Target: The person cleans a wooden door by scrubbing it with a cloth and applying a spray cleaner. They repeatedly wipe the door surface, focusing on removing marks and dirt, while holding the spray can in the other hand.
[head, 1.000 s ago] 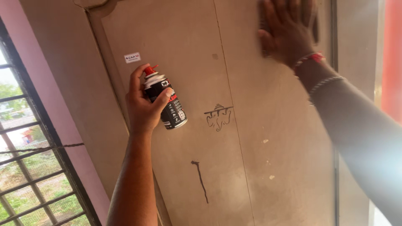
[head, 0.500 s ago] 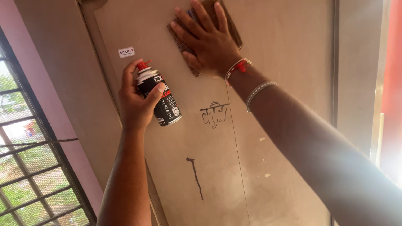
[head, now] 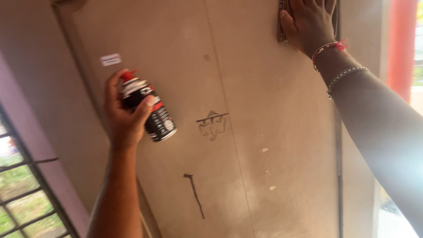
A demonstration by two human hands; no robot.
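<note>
Two hands are up on the tan door (head: 273,145): your left hand (head: 125,117) has its fingers clamped on a black spray can (head: 147,108), red nozzle toward the panel, just off its surface. Your right hand (head: 310,22) presses a brown cloth (head: 282,20) flat near the top, fingers spread. You look mid-wipe; next calls for steady pressure along the panel.

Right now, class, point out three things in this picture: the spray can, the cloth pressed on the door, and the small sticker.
spray can (head: 152,112), head view, on its black body.
cloth (head: 282,26), head view, on its left edge beside the right hand.
sticker (head: 110,59), head view, on its middle.
</note>
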